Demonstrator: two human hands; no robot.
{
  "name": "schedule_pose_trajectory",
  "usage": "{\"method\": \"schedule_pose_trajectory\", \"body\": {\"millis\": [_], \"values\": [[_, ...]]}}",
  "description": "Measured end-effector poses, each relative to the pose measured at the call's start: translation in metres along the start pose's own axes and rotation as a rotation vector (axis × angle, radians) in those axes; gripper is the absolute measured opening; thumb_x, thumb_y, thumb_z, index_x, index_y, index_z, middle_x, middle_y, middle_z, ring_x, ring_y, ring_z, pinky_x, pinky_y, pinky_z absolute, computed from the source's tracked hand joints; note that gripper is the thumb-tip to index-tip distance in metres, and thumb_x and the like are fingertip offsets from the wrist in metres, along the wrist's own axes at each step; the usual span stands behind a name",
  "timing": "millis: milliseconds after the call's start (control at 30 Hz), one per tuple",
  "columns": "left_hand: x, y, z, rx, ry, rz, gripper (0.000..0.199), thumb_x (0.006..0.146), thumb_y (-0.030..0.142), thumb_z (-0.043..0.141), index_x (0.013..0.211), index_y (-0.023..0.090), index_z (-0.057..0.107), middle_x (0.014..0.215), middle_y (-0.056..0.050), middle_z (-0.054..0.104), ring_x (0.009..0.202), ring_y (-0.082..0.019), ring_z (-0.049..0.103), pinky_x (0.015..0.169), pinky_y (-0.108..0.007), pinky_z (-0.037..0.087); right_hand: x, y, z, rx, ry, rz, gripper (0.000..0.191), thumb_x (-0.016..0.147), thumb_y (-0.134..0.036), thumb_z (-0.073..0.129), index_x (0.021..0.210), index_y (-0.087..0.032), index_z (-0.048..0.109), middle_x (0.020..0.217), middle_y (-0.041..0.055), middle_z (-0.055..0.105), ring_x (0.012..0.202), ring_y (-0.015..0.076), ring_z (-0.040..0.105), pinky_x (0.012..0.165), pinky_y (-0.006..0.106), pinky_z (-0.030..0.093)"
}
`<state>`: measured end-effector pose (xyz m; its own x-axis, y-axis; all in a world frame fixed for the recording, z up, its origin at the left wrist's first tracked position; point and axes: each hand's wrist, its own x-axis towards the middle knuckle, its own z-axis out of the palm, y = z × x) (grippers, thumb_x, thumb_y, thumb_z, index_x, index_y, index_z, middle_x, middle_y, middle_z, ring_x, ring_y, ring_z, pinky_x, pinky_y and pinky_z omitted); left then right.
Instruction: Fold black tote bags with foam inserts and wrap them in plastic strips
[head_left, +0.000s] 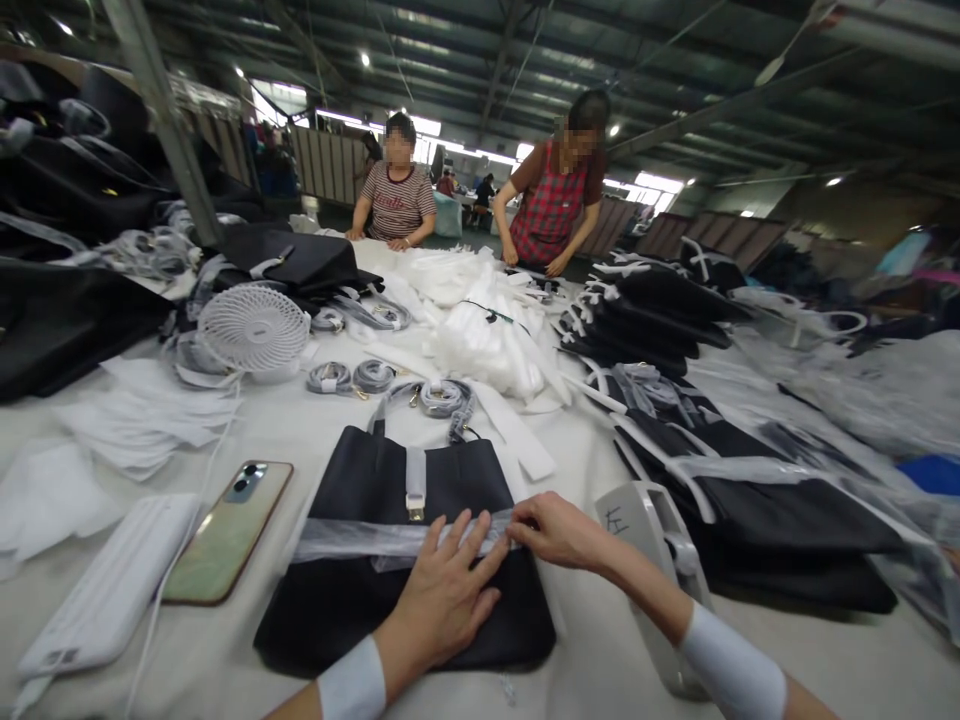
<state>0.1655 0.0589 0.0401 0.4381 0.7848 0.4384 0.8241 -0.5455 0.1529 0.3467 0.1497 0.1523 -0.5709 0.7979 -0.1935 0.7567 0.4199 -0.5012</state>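
A black handbag (337, 610) lies flat on the white-covered table before me. Across its middle runs a band of clear plastic wrap (341, 540), just below a metal clasp (415, 508) on a covered tab. My left hand (450, 585) rests spread over the wrap and the bag's front. At the bag's right edge, the fingers of my right hand (551, 530) are pinched together at the end of the wrap. A wrapped handle and a coiled strap (446, 397) lie at the bag's top. Right beside my right forearm stands a grey-white tape dispenser (660, 560).
A phone (232, 530), a white power bank (112, 580) and a white fan (253, 328) stand at left. Black bags (787, 520) are stacked at right, more (67, 320) at far left. White padding (487, 340) heaps mid-table. Two people (559, 190) work across the table.
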Motion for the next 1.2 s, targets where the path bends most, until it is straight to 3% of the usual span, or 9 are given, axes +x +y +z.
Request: {"method": "schedule_pose_trajectory", "body": {"millis": [67, 267, 367, 467, 533, 733, 867, 1067, 1200], "values": [[0.0, -0.001, 0.0, -0.011, -0.013, -0.004, 0.06, 0.096, 0.047, 0.043, 0.151, 0.035, 0.023, 0.155, -0.004, 0.034, 0.136, -0.03, 0.038, 0.108, -0.052, 0.029, -0.003, -0.004, -0.009, 0.123, -0.053, -0.022, 0.025, 0.083, -0.03, 0.058, 0.062, -0.017, 0.063, 0.053, -0.0019, 0.053, 0.052, 0.011, 0.043, 0.05, 0.023, 0.028], [0.0, -0.001, -0.002, -0.057, -0.054, -0.013, 0.058, 0.096, 0.045, 0.043, 0.15, 0.035, 0.026, 0.157, -0.004, 0.031, 0.137, -0.031, 0.036, 0.108, -0.054, 0.03, -0.023, -0.03, -0.041, 0.835, -0.399, -0.057, 0.041, 0.082, -0.055, 0.064, 0.077, -0.015, 0.066, 0.065, 0.0011, 0.059, 0.061, 0.0129, 0.052, 0.058, 0.024, 0.038], [-0.001, -0.002, -0.002, -0.069, -0.057, -0.018, 0.058, 0.096, 0.045, 0.043, 0.151, 0.034, 0.025, 0.157, -0.005, 0.03, 0.138, -0.032, 0.035, 0.108, -0.055, 0.028, -0.021, -0.034, -0.034, 0.91, -0.403, -0.024, 0.039, 0.079, -0.054, 0.07, 0.086, -0.015, 0.066, 0.067, 0.0005, 0.06, 0.064, 0.0131, 0.054, 0.062, 0.025, 0.04], [-0.001, -0.002, 0.0, -0.065, -0.05, -0.014, 0.058, 0.097, 0.046, 0.04, 0.151, 0.033, 0.023, 0.157, -0.005, 0.03, 0.139, -0.032, 0.033, 0.109, -0.055, 0.027, -0.015, -0.027, -0.019, 1.012, -0.37, 0.021, 0.046, 0.08, -0.051, 0.07, 0.109, -0.017, 0.061, 0.064, -0.0019, 0.059, 0.06, 0.0128, 0.055, 0.06, 0.025, 0.039], [-0.001, -0.002, 0.0, -0.059, -0.044, -0.014, 0.059, 0.097, 0.047, 0.04, 0.152, 0.033, 0.022, 0.156, -0.005, 0.031, 0.139, -0.032, 0.033, 0.109, -0.055, 0.027, -0.013, -0.019, -0.011, 1.016, -0.345, 0.06, 0.048, 0.082, -0.048, 0.069, 0.117, -0.016, 0.057, 0.059, -0.0036, 0.057, 0.056, 0.011, 0.051, 0.056, 0.023, 0.035], [0.0, -0.001, -0.002, -0.074, -0.056, -0.028, 0.059, 0.097, 0.048, 0.041, 0.151, 0.034, 0.023, 0.157, -0.005, 0.029, 0.137, -0.032, 0.034, 0.109, -0.054, 0.027, -0.018, -0.007, -0.007, 1.064, -0.227, 0.14, 0.044, 0.078, -0.042, 0.075, 0.111, -0.015, 0.062, 0.053, -0.0081, 0.042, 0.046, 0.0059, 0.031, 0.046, 0.022, 0.019], [0.0, -0.001, -0.002, -0.086, -0.058, -0.033, 0.057, 0.097, 0.048, 0.039, 0.151, 0.034, 0.024, 0.157, -0.006, 0.029, 0.138, -0.032, 0.034, 0.109, -0.055, 0.028, -0.023, -0.007, -0.006, 1.167, -0.178, 0.167, 0.038, 0.08, -0.042, 0.074, 0.107, -0.017, 0.064, 0.057, -0.0081, 0.035, 0.05, 0.0057, 0.024, 0.047, 0.022, 0.018], [0.0, -0.001, -0.002, -0.097, -0.056, -0.029, 0.057, 0.098, 0.048, 0.038, 0.151, 0.033, 0.024, 0.157, -0.006, 0.03, 0.138, -0.033, 0.034, 0.109, -0.055, 0.027, -0.024, 0.001, -0.002, 0.989, -0.209, 0.181, 0.04, 0.083, -0.052, 0.069, 0.105, -0.018, 0.068, 0.059, -0.0059, 0.038, 0.053, 0.0079, 0.029, 0.051, 0.024, 0.021], [-0.001, -0.002, -0.005, -0.11, -0.053, -0.03, 0.059, 0.098, 0.049, 0.037, 0.152, 0.032, 0.022, 0.155, -0.007, 0.032, 0.137, -0.033, 0.035, 0.109, -0.055, 0.027, -0.022, 0.002, -0.009, 0.728, -0.212, 0.153, 0.038, 0.081, -0.052, 0.069, 0.102, -0.02, 0.072, 0.079, 0.0024, 0.06, 0.071, 0.0131, 0.047, 0.064, 0.027, 0.034]]}}
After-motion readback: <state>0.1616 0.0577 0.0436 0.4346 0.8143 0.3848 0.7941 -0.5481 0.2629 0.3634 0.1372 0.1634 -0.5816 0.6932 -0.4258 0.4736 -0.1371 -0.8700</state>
